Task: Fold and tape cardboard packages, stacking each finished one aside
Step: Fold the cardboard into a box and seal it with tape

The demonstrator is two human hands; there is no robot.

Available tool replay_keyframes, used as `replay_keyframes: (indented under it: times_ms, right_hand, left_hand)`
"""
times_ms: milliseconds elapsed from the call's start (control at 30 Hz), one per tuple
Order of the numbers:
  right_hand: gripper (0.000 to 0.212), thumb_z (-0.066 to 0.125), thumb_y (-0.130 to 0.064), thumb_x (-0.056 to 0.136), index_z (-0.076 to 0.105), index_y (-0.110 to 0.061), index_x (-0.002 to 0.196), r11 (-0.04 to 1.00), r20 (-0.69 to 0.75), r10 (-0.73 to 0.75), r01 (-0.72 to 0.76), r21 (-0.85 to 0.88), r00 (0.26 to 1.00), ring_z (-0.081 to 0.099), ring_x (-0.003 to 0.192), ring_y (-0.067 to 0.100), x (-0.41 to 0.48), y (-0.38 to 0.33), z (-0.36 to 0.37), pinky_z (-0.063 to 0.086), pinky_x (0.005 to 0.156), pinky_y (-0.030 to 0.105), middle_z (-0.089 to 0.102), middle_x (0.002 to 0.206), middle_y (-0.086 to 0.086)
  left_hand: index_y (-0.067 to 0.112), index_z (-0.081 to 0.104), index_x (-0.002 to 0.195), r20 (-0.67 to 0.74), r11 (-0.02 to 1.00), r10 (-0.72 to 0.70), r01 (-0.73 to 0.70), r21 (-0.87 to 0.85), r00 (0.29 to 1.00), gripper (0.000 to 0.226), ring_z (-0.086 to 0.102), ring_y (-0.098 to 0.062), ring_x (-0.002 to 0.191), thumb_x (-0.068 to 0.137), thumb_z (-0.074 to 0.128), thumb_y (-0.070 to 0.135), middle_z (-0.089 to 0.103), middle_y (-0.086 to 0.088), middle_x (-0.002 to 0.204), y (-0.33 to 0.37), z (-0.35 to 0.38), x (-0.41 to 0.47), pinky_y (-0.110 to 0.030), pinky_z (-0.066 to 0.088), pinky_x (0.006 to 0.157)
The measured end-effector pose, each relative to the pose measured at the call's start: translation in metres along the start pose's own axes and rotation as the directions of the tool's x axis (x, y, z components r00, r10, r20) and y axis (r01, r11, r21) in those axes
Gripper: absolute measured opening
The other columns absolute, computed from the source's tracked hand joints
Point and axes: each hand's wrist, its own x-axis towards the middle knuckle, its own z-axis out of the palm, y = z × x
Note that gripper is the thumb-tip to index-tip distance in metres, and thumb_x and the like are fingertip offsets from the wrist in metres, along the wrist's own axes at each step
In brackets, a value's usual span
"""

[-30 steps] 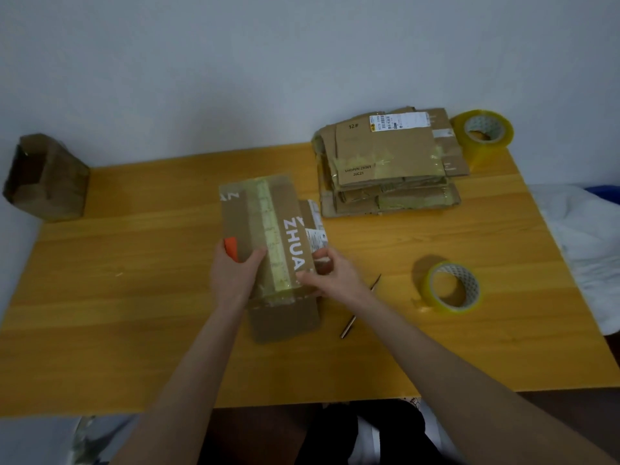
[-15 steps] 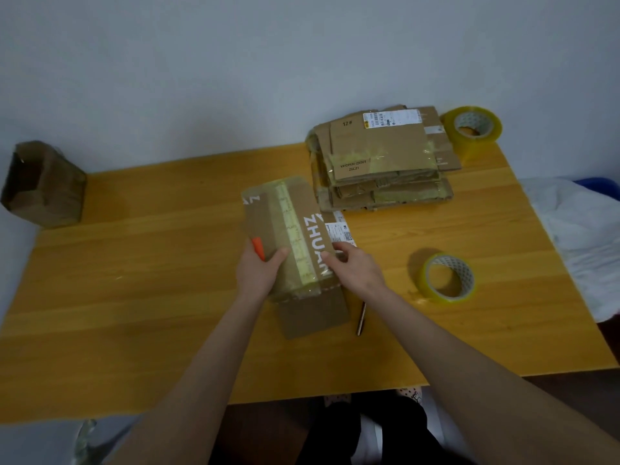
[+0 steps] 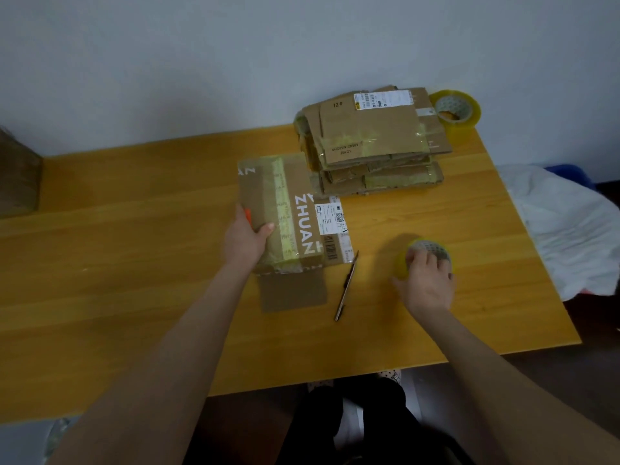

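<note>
Wooden table. Stack of taped packages at the far edge. Flat package lies just in front of it — left hand grips its left edge, thumb on top. Right hand curls over tape roll, off to the right. Knife lies between package and roll.

package left of knife, stack behind, tape roll right

Open table at left, package stack crowding far edge, cutter, perhaps, mid-table.
</note>
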Motion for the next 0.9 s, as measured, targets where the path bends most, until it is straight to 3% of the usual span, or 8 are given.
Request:
replay_keyframes:
  times_ms: [200,300,400,467,533,633,733,900]
  right_hand:
    - [0.035,0.053,-0.028,0.096,0.044,-0.011,0.125,0.999,0.027,0.026,-0.026,0.025,0.999,0.042,0.128,0.031,0.019,-0.004,-0.005,0.032,0.103,0.043,0.062,0.116,0.014]
    - [0.033,0.055,-0.028,0.096,0.047,-0.011,0.123,0.997,0.017,0.034,-0.035,0.071,0.999,0.061,0.102,0.028,0.022,-0.002,-0.01,0.042,0.094,0.04,0.068,0.1,0.01]
    - [0.026,0.059,-0.025,0.094,0.055,-0.016,0.118,0.954,-0.079,-0.017,0.04,0.297,0.997,0.065,0.089,0.029,0.015,-0.012,-0.031,0.049,0.071,0.035,0.07,0.101,0.007]
    - [0.031,0.064,-0.027,0.091,0.057,-0.016,0.119,0.866,-0.119,-0.076,0.125,0.484,0.99,0.064,0.097,0.029,0.011,-0.025,-0.051,0.049,0.073,0.035,0.07,0.107,0.008]
    - [0.03,0.069,-0.023,0.088,0.06,-0.016,0.115,0.698,-0.108,-0.144,0.178,0.693,0.984,0.065,0.094,0.019,0.01,-0.041,-0.073,0.051,0.08,0.032,0.071,0.103,0.006]
    - [0.023,0.069,-0.008,0.086,0.063,-0.015,0.107,0.4,-0.041,-0.292,0.162,0.902,0.955,0.064,0.07,-0.004,0.003,-0.061,-0.105,0.05,0.069,0.015,0.07,0.084,-0.002]
    - [0.023,0.067,0.001,0.085,0.064,-0.012,0.104,0.285,-0.053,-0.394,0.177,0.942,0.918,0.064,0.062,-0.007,-0.006,-0.075,-0.124,0.049,0.063,0.009,0.068,0.079,-0.003]
    - [0.019,0.073,-0.007,0.081,0.07,-0.009,0.1,0.287,-0.047,-0.354,0.157,0.945,0.934,0.067,0.073,0.007,-0.007,-0.097,-0.137,0.054,0.069,0.019,0.072,0.082,0.004]
  left_hand:
    - [0.018,0.036,0.146,-0.106,0.984,0.103,-0.086,0.153,0.989,0.059,0.034,-0.031,0.136,0.094,0.052,0.041,0.035,-0.01,0.15,-0.004,0.002,-0.012,-0.047,0.033,0.11]
    - [0.023,0.04,0.143,-0.126,0.943,0.203,-0.159,0.291,0.971,0.05,0.022,-0.033,0.141,0.098,0.044,0.042,0.025,-0.013,0.155,0.01,0.005,-0.03,-0.051,0.027,0.113]
    - [0.029,0.033,0.147,-0.031,0.885,0.276,-0.242,0.398,0.961,0.061,0.009,-0.029,0.146,0.094,0.038,0.058,0.017,-0.01,0.158,0.018,0.016,-0.042,-0.051,0.014,0.115]
    - [0.028,0.026,0.149,0.019,0.855,0.287,-0.265,0.446,0.958,0.068,0.005,-0.025,0.147,0.092,0.037,0.063,0.013,-0.008,0.159,0.02,0.021,-0.044,-0.05,0.008,0.118]
    - [0.024,0.028,0.149,-0.032,0.882,0.324,-0.29,0.373,0.946,0.065,0.011,-0.024,0.147,0.094,0.04,0.057,0.019,-0.008,0.158,0.027,0.016,-0.047,-0.05,0.013,0.118]
    - [0.023,0.033,0.147,-0.111,0.912,0.406,-0.41,-0.012,0.907,0.059,0.031,-0.019,0.14,0.094,0.052,0.043,0.033,-0.001,0.152,0.051,-0.002,-0.055,-0.045,0.027,0.115]
    - [0.026,0.025,0.149,0.013,0.845,0.417,-0.383,-0.373,0.909,0.075,0.033,-0.014,0.138,0.087,0.063,0.043,0.033,0.003,0.153,0.081,-0.023,-0.061,-0.042,0.03,0.113]
    - [0.027,0.036,0.145,0.132,0.796,0.605,-0.591,-0.129,0.785,0.084,0.028,-0.008,0.138,0.074,0.076,0.047,0.029,0.009,0.152,0.094,-0.045,-0.07,-0.028,0.025,0.109]
